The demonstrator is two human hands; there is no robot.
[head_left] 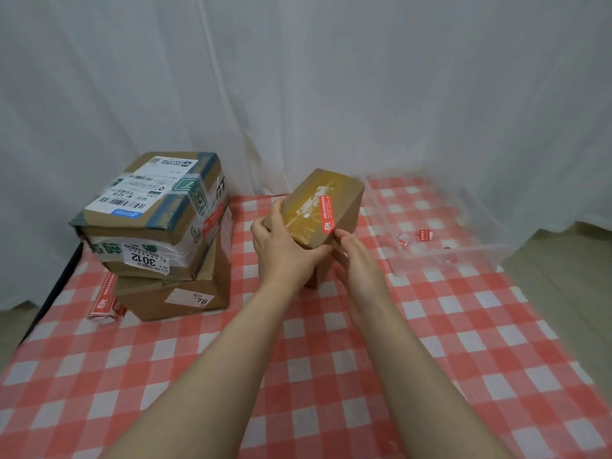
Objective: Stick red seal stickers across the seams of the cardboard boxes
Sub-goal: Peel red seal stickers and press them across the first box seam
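A small brown cardboard box (pixel 344 207) with yellowish tape over its top seam is held tilted above the table's middle. A red seal sticker (pixel 327 215) lies across that taped seam. My left hand (pixel 281 246) grips the box's near left corner, thumb on top. My right hand (pixel 356 256) touches the box's near right edge, with a fingertip at the sticker's lower end. At the left, two larger boxes are stacked: the upper one (pixel 149 213) bears shipping labels and a red sticker on its side, the lower one (pixel 178 293) lies beneath.
A red-and-white checked cloth (pixel 331 376) covers the table. A strip of red stickers (pixel 106 303) lies left of the stack. A clear plastic tray (pixel 463 250) at the right holds crumpled sticker scraps (pixel 422 236). White curtain behind; table edges drop off left and right.
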